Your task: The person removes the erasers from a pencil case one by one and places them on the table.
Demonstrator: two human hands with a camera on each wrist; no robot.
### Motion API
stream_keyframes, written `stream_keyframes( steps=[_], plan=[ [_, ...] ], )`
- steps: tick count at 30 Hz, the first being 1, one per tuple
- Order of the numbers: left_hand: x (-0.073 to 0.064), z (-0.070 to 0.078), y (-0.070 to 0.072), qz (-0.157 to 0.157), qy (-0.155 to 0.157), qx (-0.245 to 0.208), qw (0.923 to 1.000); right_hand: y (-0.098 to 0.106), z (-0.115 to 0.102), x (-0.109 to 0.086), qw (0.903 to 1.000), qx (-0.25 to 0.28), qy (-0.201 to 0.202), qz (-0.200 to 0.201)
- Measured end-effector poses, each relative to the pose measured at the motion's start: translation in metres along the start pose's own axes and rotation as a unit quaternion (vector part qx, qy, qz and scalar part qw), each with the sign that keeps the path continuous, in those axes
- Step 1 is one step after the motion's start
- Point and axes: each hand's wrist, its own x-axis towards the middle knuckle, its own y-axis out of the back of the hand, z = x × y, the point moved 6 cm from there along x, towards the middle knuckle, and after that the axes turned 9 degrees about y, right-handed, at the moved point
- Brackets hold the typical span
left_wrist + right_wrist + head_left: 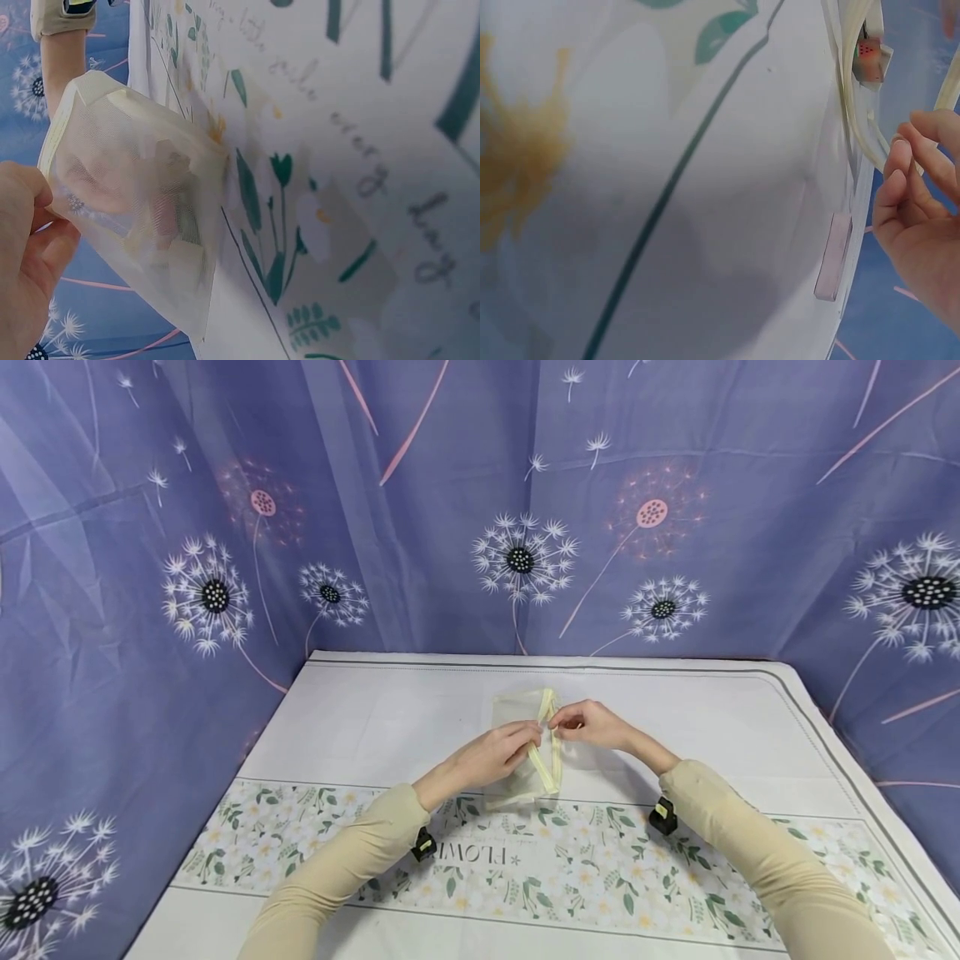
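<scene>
Best to spread the 2 rims evenly, no yanking on the translucent, yellow-trimmed mesh pouch (142, 202). Left hand (498, 753), nearer: fingers pinched together on left rim. Right hand (597, 727): fingers pinching right rim. Pouch midway between side edges of white, floral-banded worktop (420, 710), toward far edge.

Curtained-off nook, kind of room unclear, purple dandelion-print drapes (431, 552), flower-patterned tablecloth (585, 881)
</scene>
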Motion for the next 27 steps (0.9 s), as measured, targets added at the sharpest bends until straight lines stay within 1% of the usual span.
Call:
stream_keyframes(
  steps=[5,9,14,17,19,22,27],
  plan=[
    [0.000,-0.001,-0.001,-0.001,-0.001,0.013,0.9999,-0.003,-0.004,0.003,0.9998,-0.013,0.015,-0.007],
    [0.000,-0.001,-0.002,-0.006,-0.001,0.003,1.0000,-0.005,-0.008,0.005,0.9995,-0.024,0.017,-0.012],
    [0.000,-0.002,-0.002,-0.008,0.000,-0.008,0.9999,-0.006,-0.029,0.006,0.9990,-0.019,0.021,-0.033],
    [0.000,-0.002,-0.001,-0.004,-0.003,-0.011,0.9999,-0.005,-0.038,0.006,0.9984,-0.022,0.031,-0.043],
    [0.000,-0.001,-0.001,-0.004,-0.006,-0.012,0.9999,-0.007,-0.036,0.007,0.9979,-0.026,0.039,-0.044],
    [0.000,-0.001,-0.002,-0.005,-0.009,-0.014,0.9999,-0.009,-0.026,0.008,0.9973,-0.038,0.050,-0.038],
    [-0.001,0.000,-0.002,-0.003,-0.009,-0.009,0.9999,-0.012,-0.010,0.010,0.9973,-0.042,0.047,-0.036]
  ],
)
